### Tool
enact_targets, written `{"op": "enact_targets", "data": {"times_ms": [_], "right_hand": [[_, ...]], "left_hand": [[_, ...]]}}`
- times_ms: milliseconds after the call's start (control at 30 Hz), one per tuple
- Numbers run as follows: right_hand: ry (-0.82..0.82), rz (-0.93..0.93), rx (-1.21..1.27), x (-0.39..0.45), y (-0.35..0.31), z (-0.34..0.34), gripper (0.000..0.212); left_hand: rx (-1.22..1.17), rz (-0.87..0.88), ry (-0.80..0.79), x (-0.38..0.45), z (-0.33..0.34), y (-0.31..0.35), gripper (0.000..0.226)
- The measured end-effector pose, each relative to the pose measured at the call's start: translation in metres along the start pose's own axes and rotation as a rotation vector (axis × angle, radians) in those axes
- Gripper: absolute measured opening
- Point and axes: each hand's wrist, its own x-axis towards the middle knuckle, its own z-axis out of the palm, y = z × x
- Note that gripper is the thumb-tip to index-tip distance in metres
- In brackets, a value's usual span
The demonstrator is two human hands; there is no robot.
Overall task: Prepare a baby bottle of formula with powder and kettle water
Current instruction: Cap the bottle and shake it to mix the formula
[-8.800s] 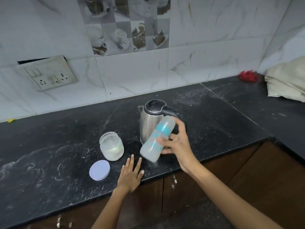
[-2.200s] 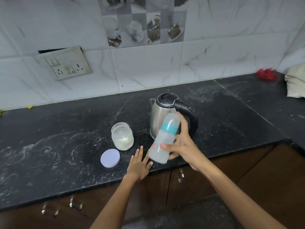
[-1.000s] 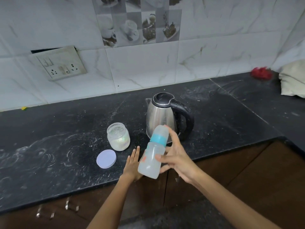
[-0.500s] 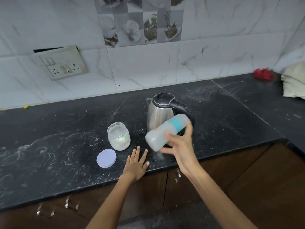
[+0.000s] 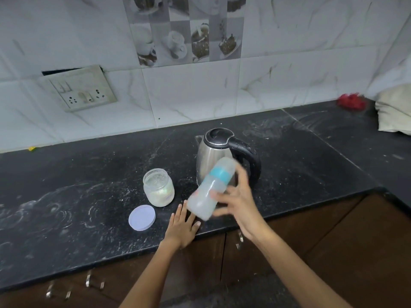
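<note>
Right hand [image 5: 239, 200] wrapped round a capped baby bottle [image 5: 210, 188] — tilted, blue collar uppermost, blurred, held in the air just in front of the steel kettle [image 5: 213, 156]. Cloudy white liquid inside. Left hand [image 5: 182, 225] flat on the black tabletop [image 5: 66, 196] near its front edge, fingers straight and spread, holding nothing. Hands close but apart. Open glass jar [image 5: 158, 190] of pale powder standing left of the kettle — its lilac lid [image 5: 142, 217] lying flat just in front. Socket plate [image 5: 77, 87] on the tiled wall behind.
</note>
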Motion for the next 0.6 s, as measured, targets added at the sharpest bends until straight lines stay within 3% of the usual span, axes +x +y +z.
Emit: {"op": "enact_targets", "data": {"times_ms": [100,233,367,533,600], "right_hand": [[0.112,-0.025,0.162,0.006,-0.007,-0.003,0.085],[-0.115,0.033,-0.103,-0.007,-0.002,-0.002,0.094],[0.142,-0.071,0.18,0.005,-0.009,-0.007,0.084],[-0.106,0.018,-0.092,-0.009,-0.004,-0.003,0.094],[0.026,-0.075,0.042,-0.003,-0.01,-0.007,0.091]], "left_hand": [[0.114,0.028,-0.03,0.006,0.002,-0.001,0.058],[0.124,0.033,-0.017,0.001,0.0,0.001,0.066],[0.165,0.042,-0.034,0.007,0.003,-0.002,0.059],[0.121,0.049,-0.009,0.002,0.001,0.0,0.064],[0.168,0.046,-0.021,0.003,0.001,-0.001,0.059]]}}
